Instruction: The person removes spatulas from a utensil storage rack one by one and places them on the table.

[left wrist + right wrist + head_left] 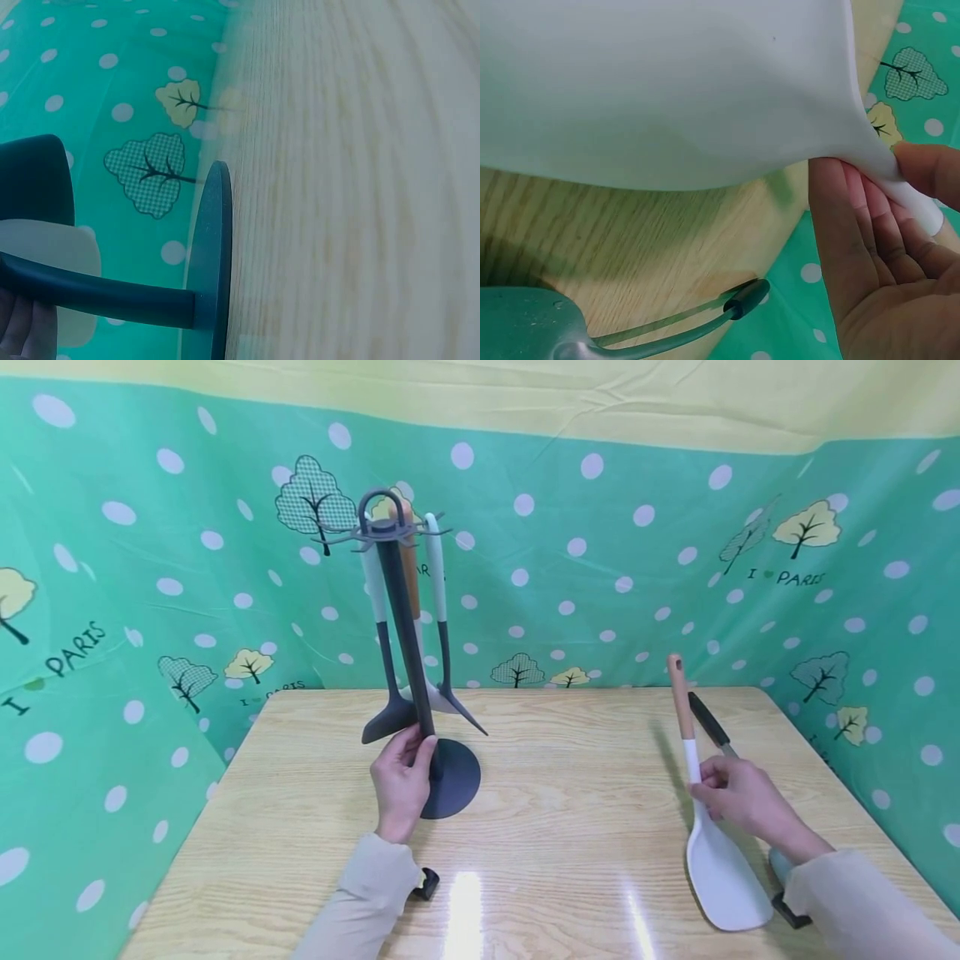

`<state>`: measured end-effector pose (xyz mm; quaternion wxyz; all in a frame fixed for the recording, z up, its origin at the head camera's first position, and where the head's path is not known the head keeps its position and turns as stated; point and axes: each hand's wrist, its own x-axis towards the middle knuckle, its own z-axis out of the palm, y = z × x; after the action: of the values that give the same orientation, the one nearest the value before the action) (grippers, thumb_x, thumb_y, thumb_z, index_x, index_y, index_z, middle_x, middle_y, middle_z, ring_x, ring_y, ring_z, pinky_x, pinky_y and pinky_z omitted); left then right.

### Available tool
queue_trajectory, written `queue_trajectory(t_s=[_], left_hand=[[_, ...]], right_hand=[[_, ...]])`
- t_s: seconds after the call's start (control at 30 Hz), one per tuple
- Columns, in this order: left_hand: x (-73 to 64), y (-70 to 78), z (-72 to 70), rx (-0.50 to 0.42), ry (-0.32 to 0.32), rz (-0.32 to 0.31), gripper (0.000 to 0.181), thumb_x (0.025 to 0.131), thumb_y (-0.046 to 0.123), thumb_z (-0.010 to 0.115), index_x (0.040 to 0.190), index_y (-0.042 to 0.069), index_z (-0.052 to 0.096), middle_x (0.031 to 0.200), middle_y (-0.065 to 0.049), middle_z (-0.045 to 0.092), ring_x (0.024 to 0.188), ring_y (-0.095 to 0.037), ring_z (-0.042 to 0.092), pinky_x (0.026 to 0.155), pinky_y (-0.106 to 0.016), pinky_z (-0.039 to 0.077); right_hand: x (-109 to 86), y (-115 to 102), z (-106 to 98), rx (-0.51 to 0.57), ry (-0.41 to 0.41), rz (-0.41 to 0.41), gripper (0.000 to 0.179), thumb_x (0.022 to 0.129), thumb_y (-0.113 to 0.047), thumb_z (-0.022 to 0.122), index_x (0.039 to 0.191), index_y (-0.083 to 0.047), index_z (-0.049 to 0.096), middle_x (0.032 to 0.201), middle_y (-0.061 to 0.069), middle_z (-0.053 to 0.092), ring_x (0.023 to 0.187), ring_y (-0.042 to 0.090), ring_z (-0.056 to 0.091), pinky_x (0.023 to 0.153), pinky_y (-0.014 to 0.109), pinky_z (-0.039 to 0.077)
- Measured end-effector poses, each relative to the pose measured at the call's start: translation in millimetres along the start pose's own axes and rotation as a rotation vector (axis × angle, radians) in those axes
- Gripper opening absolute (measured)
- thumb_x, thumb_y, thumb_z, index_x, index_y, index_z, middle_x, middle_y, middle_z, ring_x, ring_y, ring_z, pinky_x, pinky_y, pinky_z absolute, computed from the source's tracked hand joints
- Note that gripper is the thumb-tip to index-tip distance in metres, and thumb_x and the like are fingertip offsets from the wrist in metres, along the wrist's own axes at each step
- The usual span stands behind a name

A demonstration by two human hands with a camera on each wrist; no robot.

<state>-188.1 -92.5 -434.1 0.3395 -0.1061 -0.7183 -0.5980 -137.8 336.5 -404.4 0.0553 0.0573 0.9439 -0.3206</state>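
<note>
My left hand (402, 781) grips the black pole (405, 618) of a utensil stand just above its round base (459, 785), which rests on the table. From the stand's top ring (384, 531) hang a black-headed utensil (390, 720) with a pale mint handle, a black turner (463, 712) with a similar handle, and a utensil with a wooden handle (410, 577). On the right, my right hand (738, 793) pinches a white spatula (723, 872) at its neck, thumb on one side and fingers on the other. Its wood-coloured handle (681, 697) points up and away.
Under the spatula and right forearm lies another utensil with a black handle (708, 720) and a grey-green head (525, 322). The wooden table (570, 777) meets a green dotted cloth (570, 585) at the back and sides.
</note>
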Motion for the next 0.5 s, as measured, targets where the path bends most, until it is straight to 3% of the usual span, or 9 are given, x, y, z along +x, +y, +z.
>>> queue_trajectory(t_s=[0.5], left_hand=[[0.2,-0.2,-0.6,-0.006,-0.008,0.005,0.022,0.084,-0.005,0.069,0.105,-0.010,0.066,0.092,-0.022,0.068,0.081,-0.036,0.067,0.075,-0.029,0.056]], right_hand=[[7.6,9.5,3.2,-0.034,-0.064,0.087,0.018,0.089,-0.008,0.062,0.099,0.006,0.056,0.079,0.010,0.054,0.063,0.021,0.054,0.051,0.031,0.048]])
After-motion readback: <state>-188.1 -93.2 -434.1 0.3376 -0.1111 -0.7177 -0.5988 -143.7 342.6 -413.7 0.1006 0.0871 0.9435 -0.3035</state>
